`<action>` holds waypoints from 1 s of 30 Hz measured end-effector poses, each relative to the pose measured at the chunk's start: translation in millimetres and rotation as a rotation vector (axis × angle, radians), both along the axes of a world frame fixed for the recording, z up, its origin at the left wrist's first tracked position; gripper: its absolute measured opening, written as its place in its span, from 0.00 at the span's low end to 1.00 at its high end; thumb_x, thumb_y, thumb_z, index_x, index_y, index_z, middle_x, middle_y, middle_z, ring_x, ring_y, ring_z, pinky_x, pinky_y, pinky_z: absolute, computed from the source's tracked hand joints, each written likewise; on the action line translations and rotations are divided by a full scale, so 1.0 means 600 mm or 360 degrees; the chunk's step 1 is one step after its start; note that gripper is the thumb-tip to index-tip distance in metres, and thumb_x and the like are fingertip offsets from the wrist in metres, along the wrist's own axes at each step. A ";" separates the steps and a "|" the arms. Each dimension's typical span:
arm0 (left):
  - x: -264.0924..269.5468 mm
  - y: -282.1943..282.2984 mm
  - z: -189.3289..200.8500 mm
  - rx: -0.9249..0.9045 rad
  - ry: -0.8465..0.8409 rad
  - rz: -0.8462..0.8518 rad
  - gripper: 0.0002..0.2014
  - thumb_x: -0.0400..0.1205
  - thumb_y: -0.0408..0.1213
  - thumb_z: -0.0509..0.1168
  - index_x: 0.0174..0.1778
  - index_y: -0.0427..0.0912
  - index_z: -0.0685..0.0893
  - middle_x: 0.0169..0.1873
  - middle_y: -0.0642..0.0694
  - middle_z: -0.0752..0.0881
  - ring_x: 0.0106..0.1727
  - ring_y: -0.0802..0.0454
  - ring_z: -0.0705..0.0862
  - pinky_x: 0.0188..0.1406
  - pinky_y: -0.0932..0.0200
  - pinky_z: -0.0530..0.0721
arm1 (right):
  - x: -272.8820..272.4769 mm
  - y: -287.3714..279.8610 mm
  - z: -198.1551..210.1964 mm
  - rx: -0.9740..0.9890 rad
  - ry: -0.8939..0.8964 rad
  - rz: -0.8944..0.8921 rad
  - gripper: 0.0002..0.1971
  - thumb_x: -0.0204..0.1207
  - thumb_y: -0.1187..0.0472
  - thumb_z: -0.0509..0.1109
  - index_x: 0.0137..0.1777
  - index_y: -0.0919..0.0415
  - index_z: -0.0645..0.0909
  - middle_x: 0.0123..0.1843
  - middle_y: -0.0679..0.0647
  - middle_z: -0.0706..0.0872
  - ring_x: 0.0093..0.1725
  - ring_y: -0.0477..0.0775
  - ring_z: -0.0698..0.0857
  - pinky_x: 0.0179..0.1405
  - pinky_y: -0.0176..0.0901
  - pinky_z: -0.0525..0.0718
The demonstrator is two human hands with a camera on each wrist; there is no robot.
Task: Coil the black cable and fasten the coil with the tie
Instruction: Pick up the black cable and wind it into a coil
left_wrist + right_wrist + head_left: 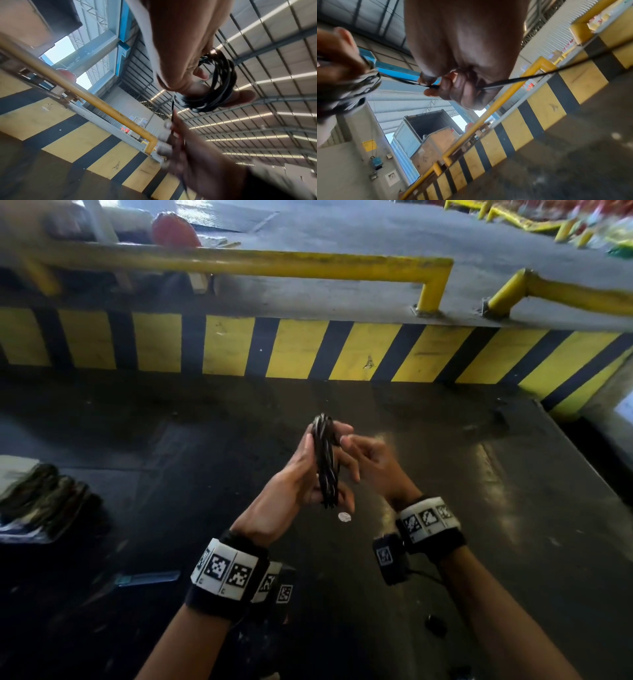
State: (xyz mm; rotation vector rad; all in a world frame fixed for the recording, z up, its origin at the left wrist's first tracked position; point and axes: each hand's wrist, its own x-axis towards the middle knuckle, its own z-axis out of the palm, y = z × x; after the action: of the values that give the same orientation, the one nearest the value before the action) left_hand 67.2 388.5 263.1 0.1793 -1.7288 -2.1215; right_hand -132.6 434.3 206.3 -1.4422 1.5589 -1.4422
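**Cinching the tie around the coiled cable**

The left hand [301,474] grips the black cable [325,460], already wound into a tight bundle of several loops and held upright in the air above the dark table [513,508]. The right hand [373,460] sits just beside it, fingers curled, pinching a thin black strand [496,85] that runs from the coil through its fingertips and trails past them. This looks like the tie, though whether it is a separate strap or the cable's own tail cannot be told.

To do the step well, the left hand should keep the loops squeezed together so none springs free, while the right draws the strand snugly across the middle of the bundle, not near either end. Steady tension matters; slack would probably let the coil fan out.

The cable is glossy and thin, its loops lying close and roughly parallel, forming a narrow elongated hank in the head view and a rounder ring in the left wrist view.
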 end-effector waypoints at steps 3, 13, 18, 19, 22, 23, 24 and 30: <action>0.000 -0.033 0.014 -0.0056 0.0078 0.0276 0.26 0.92 0.52 0.38 0.81 0.46 0.68 0.53 0.32 0.83 0.45 0.39 0.88 0.47 0.48 0.89 | 0.052 0.025 -0.054 0.0138 -0.0154 0.0112 0.18 0.91 0.54 0.59 0.40 0.53 0.83 0.27 0.49 0.73 0.23 0.44 0.71 0.21 0.33 0.67; -0.028 -0.075 -0.055 -0.0797 -0.0689 0.0651 0.27 0.81 0.67 0.43 0.70 0.63 0.74 0.46 0.42 0.89 0.41 0.40 0.93 0.60 0.34 0.87 | 0.094 0.087 0.003 0.0234 0.0841 0.0098 0.15 0.88 0.49 0.63 0.45 0.50 0.88 0.30 0.40 0.82 0.28 0.38 0.80 0.34 0.37 0.77; -0.022 -0.039 -0.106 -0.0773 -0.0841 0.0330 0.17 0.83 0.69 0.46 0.66 0.85 0.71 0.41 0.41 0.94 0.48 0.43 0.92 0.68 0.37 0.83 | 0.041 0.104 0.070 0.0112 0.1184 -0.0193 0.16 0.79 0.39 0.68 0.43 0.49 0.88 0.37 0.44 0.87 0.33 0.42 0.82 0.34 0.50 0.85; -0.019 -0.034 -0.112 -0.0693 -0.0855 0.0281 0.18 0.82 0.71 0.47 0.68 0.88 0.69 0.42 0.42 0.93 0.50 0.42 0.91 0.69 0.38 0.82 | 0.034 0.106 0.077 0.0061 0.1161 -0.0196 0.14 0.78 0.41 0.72 0.43 0.50 0.89 0.38 0.44 0.86 0.33 0.41 0.81 0.33 0.47 0.84; -0.017 -0.002 -0.108 -0.0450 -0.0650 0.0101 0.20 0.90 0.60 0.48 0.73 0.64 0.77 0.32 0.50 0.85 0.34 0.51 0.83 0.46 0.50 0.81 | 0.018 0.110 0.082 -0.0059 0.0975 -0.0198 0.10 0.75 0.47 0.81 0.43 0.53 0.91 0.39 0.47 0.86 0.30 0.43 0.79 0.29 0.41 0.80; -0.016 0.012 -0.100 -0.0369 -0.0561 0.0067 0.19 0.93 0.53 0.47 0.71 0.55 0.78 0.28 0.53 0.83 0.30 0.55 0.78 0.40 0.54 0.77 | 0.016 0.110 0.080 -0.0083 0.0909 -0.0220 0.10 0.74 0.47 0.81 0.43 0.54 0.91 0.39 0.47 0.87 0.30 0.46 0.80 0.29 0.41 0.80; -0.015 0.022 -0.094 -0.0291 -0.0493 0.0061 0.20 0.94 0.48 0.45 0.70 0.46 0.78 0.27 0.55 0.81 0.28 0.58 0.74 0.36 0.56 0.73 | 0.015 0.111 0.075 -0.0098 0.0850 -0.0257 0.11 0.74 0.46 0.81 0.43 0.53 0.91 0.40 0.48 0.87 0.30 0.48 0.80 0.28 0.43 0.81; -0.008 0.049 -0.088 0.0052 -0.0330 0.0170 0.24 0.91 0.50 0.47 0.45 0.38 0.82 0.24 0.56 0.81 0.28 0.61 0.71 0.35 0.58 0.68 | 0.034 0.122 0.035 -0.0145 0.0532 -0.0358 0.11 0.82 0.52 0.74 0.57 0.53 0.94 0.56 0.48 0.92 0.57 0.50 0.90 0.52 0.56 0.90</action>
State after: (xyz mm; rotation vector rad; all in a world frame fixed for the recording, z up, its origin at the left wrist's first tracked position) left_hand 62.2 417.7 210.5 0.5059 -1.7548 -2.1165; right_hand -112.2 507.4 227.2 -1.6727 1.9341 -1.4690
